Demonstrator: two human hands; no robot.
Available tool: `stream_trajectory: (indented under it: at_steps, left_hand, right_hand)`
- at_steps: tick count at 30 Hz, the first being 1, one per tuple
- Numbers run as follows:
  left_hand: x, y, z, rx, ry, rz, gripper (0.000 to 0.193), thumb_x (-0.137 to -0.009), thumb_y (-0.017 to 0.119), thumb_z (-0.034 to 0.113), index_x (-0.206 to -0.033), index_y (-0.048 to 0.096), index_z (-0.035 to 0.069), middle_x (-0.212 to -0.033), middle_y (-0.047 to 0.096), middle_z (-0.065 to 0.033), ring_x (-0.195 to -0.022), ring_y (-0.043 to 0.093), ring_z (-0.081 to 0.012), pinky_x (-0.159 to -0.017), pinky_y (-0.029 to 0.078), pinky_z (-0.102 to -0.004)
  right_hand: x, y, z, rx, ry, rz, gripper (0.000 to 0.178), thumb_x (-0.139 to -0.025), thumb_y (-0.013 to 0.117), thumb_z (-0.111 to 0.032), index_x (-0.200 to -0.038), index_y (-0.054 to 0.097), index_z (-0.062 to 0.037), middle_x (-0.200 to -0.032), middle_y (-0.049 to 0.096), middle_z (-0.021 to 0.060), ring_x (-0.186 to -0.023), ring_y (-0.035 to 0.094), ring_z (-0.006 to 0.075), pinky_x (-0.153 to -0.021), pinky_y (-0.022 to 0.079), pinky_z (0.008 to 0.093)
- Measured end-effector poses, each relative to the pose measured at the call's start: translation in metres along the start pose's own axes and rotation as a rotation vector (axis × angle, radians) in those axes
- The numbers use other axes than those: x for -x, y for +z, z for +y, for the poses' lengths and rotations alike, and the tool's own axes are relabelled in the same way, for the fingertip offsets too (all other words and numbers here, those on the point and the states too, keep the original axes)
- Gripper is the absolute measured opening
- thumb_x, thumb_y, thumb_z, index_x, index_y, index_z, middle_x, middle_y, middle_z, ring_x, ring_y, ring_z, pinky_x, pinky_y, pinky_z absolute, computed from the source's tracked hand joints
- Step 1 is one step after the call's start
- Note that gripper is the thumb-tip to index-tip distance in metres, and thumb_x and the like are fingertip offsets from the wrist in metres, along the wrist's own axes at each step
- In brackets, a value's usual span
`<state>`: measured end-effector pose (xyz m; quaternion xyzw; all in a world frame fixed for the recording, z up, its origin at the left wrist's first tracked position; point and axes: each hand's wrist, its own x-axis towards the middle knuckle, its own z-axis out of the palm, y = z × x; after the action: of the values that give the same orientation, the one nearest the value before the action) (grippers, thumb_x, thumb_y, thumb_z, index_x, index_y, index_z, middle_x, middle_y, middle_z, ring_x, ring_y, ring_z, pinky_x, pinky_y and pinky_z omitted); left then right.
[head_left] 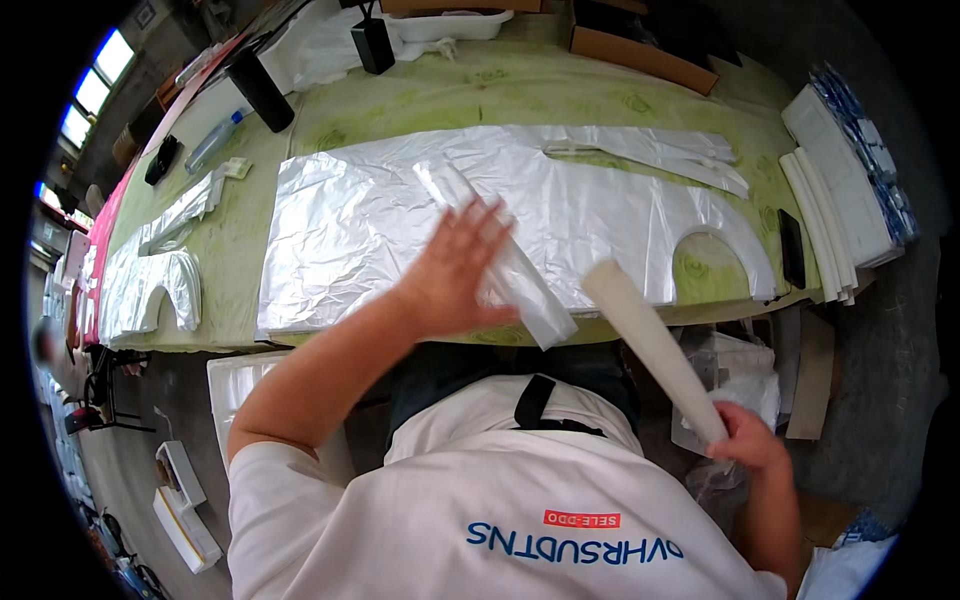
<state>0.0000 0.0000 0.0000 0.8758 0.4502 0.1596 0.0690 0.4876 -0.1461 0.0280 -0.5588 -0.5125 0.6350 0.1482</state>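
A shiny white plastic sheet point(380, 240), with a rounded cut-out at its right end and long strips at its upper right, lies flat on the table. Across its middle, a narrow folded strip of the same plastic point(545, 310) slants toward the near edge. My left hand point(460, 265) is over this strip with fingers spread, slightly blurred; whether the palm presses on it cannot be told. Low on the right, my right hand point(750, 437) grips one end of a long off-white roll point(650, 345). The roll's other end points up and left, over the table's near edge.
A green patterned cloth covers the table point(400, 110). Another cut plastic piece point(150, 270) lies left, near a bottle point(212, 140) and a black cylinder point(262, 95). On the right are a phone point(791, 248), white rolls point(818, 225) and stacked packs point(850, 165). A cardboard box point(640, 50) stands behind.
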Motion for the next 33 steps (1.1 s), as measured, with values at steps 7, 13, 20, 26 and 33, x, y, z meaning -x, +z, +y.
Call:
stream_trajectory:
  at_steps: [7, 13, 20, 26, 33]
  left_hand:
    - [0.037, 0.005, 0.025, 0.033, 0.242, -0.089, 0.078, -0.078, 0.077, 0.025, -0.148, 0.047, 0.009, -0.153, 0.047, -0.0096, -0.146, 0.038, -0.032, -0.124, 0.025, -0.05]
    - [0.048, 0.008, 0.023, 0.008, 0.278, -0.004, 0.056, -0.082, 0.07, 0.01, -0.136, 0.061, 0.016, -0.138, 0.058, -0.0038, -0.138, 0.048, -0.0289, -0.119, 0.035, -0.0475]
    - [0.046, -0.001, 0.026, 0.079, 0.264, -0.072, 0.053, -0.082, 0.069, 0.01, -0.132, 0.066, 0.026, -0.144, 0.054, -0.005, -0.141, 0.044, -0.0324, -0.119, 0.034, -0.0508]
    - [0.047, -0.011, 0.02, 0.31, 0.23, -0.102, 0.049, -0.086, 0.065, 0.017, -0.134, 0.067, 0.027, -0.157, 0.041, -0.0147, -0.143, 0.041, -0.0384, -0.12, 0.029, -0.0523]
    - [0.048, -0.002, 0.01, 0.84, 0.122, -0.001, 0.039, -0.098, 0.055, 0.028, -0.132, 0.069, 0.014, -0.162, 0.027, -0.0251, -0.144, 0.04, -0.04, -0.118, 0.031, -0.0451]
  right_hand:
    - [-0.086, 0.035, -0.109, 0.509, -0.349, 0.182, 0.06, -0.079, 0.077, -0.005, -0.136, 0.058, -0.0064, -0.12, 0.064, 0.0115, -0.111, 0.061, 0.0233, -0.098, 0.049, 0.036]
    - [-0.168, 0.029, -0.141, 1.067, -0.598, 0.279, 0.056, -0.08, 0.075, -0.019, -0.134, 0.06, -0.0114, -0.114, 0.063, 0.0148, -0.109, 0.057, 0.0366, -0.098, 0.047, 0.0441]
    - [-0.236, 0.004, -0.144, 1.181, -0.549, 0.64, 0.062, -0.081, 0.075, -0.021, -0.139, 0.056, -0.0121, -0.123, 0.061, 0.0145, -0.118, 0.054, 0.0365, -0.104, 0.044, 0.0447]
    - [-0.211, 0.064, -0.139, 1.091, -1.104, 0.534, 0.059, -0.074, 0.079, -0.022, -0.129, 0.061, -0.0107, -0.128, 0.059, 0.0132, -0.123, 0.052, 0.0355, -0.108, 0.04, 0.0471]
    - [-0.211, 0.153, -0.136, 0.752, -1.132, 0.153, 0.032, -0.075, 0.079, -0.014, -0.105, 0.068, -0.0105, -0.114, 0.067, 0.0098, -0.113, 0.058, 0.0326, -0.099, 0.045, 0.0458]
